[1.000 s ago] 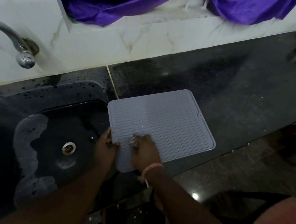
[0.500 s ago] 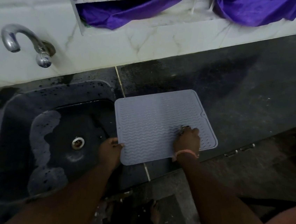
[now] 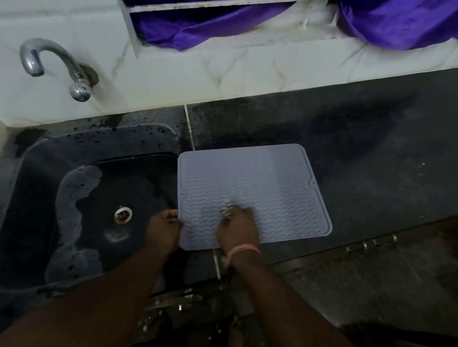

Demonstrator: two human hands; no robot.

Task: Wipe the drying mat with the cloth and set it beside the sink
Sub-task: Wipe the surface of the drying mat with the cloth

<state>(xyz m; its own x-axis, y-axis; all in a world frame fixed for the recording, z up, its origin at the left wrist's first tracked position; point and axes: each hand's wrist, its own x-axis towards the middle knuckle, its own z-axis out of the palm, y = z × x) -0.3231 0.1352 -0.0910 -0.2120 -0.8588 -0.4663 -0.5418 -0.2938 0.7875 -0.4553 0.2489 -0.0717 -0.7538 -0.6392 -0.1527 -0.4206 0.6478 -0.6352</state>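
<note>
A pale grey ribbed drying mat (image 3: 266, 183) lies flat on the dark counter (image 3: 378, 166), its left edge at the rim of the black sink (image 3: 40, 159). My left hand (image 3: 163, 230) pinches the mat's near left edge. On the mat's near middle my right hand (image 3: 239, 226) presses down, closed around a small light cloth (image 3: 226, 210) that only peeks out past the fingers.
A chrome tap (image 3: 63, 68) juts from the white tiled wall above the sink. The sink holds foam patches and a metal drain (image 3: 123, 214). Purple fabric (image 3: 239, 13) hangs in the window frame behind. The counter's front edge runs just below the mat.
My right hand slid with the cloth from the mat's near right side back toward its near middle. My left hand kept hold of the left edge.
</note>
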